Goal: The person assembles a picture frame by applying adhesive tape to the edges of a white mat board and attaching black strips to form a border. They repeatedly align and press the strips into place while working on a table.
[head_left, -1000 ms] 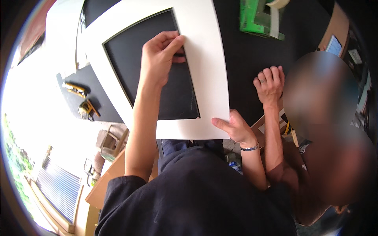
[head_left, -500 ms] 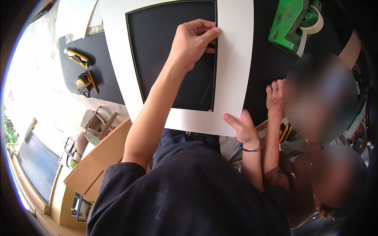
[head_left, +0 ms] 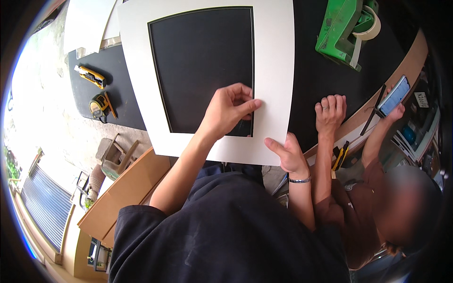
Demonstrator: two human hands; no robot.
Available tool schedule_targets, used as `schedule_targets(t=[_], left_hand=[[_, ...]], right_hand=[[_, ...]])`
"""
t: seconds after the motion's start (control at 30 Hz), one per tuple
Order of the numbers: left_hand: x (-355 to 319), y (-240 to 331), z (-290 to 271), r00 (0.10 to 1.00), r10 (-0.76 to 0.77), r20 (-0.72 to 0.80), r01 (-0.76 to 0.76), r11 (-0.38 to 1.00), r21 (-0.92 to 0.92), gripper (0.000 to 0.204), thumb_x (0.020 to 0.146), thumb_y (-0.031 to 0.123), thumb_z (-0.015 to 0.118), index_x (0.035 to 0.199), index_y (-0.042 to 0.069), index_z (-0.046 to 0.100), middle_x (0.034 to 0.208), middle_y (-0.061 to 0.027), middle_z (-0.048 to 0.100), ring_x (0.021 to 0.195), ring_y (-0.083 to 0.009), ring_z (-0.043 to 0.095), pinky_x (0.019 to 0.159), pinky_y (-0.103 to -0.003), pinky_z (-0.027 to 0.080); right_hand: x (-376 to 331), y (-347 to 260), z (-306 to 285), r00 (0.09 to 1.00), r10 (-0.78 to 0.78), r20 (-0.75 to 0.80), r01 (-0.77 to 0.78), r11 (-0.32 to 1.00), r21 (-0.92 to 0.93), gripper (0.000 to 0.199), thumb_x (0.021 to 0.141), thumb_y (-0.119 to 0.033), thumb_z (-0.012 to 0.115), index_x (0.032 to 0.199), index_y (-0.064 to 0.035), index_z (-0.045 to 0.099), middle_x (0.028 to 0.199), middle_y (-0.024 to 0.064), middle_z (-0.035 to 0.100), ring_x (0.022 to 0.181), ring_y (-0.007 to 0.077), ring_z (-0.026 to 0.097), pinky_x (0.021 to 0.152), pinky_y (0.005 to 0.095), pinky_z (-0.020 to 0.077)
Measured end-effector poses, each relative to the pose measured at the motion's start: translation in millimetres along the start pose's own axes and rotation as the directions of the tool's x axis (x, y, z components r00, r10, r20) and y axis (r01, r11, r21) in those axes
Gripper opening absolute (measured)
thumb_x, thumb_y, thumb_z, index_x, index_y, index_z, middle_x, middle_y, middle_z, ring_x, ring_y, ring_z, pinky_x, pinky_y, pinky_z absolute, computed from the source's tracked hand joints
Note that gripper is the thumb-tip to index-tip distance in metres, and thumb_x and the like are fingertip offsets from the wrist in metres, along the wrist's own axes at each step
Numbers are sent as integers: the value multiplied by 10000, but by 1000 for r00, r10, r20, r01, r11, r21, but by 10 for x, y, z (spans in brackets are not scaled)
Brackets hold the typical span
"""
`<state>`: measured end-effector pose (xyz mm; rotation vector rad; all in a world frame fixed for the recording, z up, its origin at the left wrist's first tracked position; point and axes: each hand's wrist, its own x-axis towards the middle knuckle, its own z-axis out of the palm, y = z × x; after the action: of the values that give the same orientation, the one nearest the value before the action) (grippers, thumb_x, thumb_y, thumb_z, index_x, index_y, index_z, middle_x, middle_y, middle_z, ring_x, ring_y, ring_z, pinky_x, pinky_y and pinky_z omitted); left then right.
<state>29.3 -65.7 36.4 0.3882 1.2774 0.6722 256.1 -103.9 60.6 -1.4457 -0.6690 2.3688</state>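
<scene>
A white picture mat (head_left: 273, 61) with a rectangular cut-out lies over the black table, its near edge by my body. My left hand (head_left: 230, 109) reaches into the cut-out and pinches its right inner edge near the lower corner. The thumb rests on top while the other fingers curl through the opening, partly hidden. At the mat's near right corner my right hand (head_left: 292, 154) is closed round the board, thumb above and fingers underneath.
On the black table (head_left: 130, 111) at left are a yellow utility knife (head_left: 90, 76), a tape measure (head_left: 99, 105) and white sheets (head_left: 87, 23). A green tape dispenser (head_left: 337, 33) stands far right. A co-worker's hand (head_left: 330, 113) rests on the table; the other holds a phone (head_left: 393, 96).
My left hand has slid toward me along the cut-out's inner edge. The mat has shifted slightly left. My right hand keeps its hold. The co-worker's phone has come into sight.
</scene>
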Motion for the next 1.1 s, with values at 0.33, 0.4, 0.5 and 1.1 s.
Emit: schedule_targets(t=[0.33, 0.4, 0.5, 1.1], left_hand=[[-60, -6, 53, 999, -35, -26, 35, 999, -3, 170, 932, 162, 763, 972, 22, 675, 843, -21, 707, 756, -64, 653, 656, -225, 571], [-51, 6, 53, 999, -42, -28, 42, 999, -7, 168, 932, 162, 762, 974, 23, 676, 843, -21, 707, 752, -64, 654, 648, -225, 576], [-57, 15, 58, 998, -55, -29, 54, 998, -13, 168, 932, 161, 761, 976, 23, 676, 845, -22, 708, 755, -65, 657, 643, -226, 585], [-57, -8, 56, 998, -57, -37, 58, 998, 20, 177, 932, 168, 760, 985, 19, 681, 859, -26, 713, 777, -70, 663, 657, -235, 589]], right_hand=[[-11, -10, 2, 1000, -2, -5, 2, 999, 38, 316, 1008, -138, 627, 1256, 56, 612, 1116, 61, 685, 991, 93, 611, 885, 272, 500], [-3, -19, -2, 1000, 0, 0, 0, 999, 47, 321, 1009, -138, 628, 1262, 57, 609, 1120, 63, 684, 997, 95, 611, 890, 274, 499], [-12, -26, 15, 1000, -8, -4, 8, 999, 49, 327, 1008, -139, 629, 1268, 58, 605, 1127, 67, 682, 1003, 98, 610, 894, 275, 498], [2, 15, -15, 1000, 16, 23, -17, 999, 40, 342, 1009, -140, 621, 1278, 71, 597, 1136, 94, 689, 1002, 117, 637, 890, 284, 516]])
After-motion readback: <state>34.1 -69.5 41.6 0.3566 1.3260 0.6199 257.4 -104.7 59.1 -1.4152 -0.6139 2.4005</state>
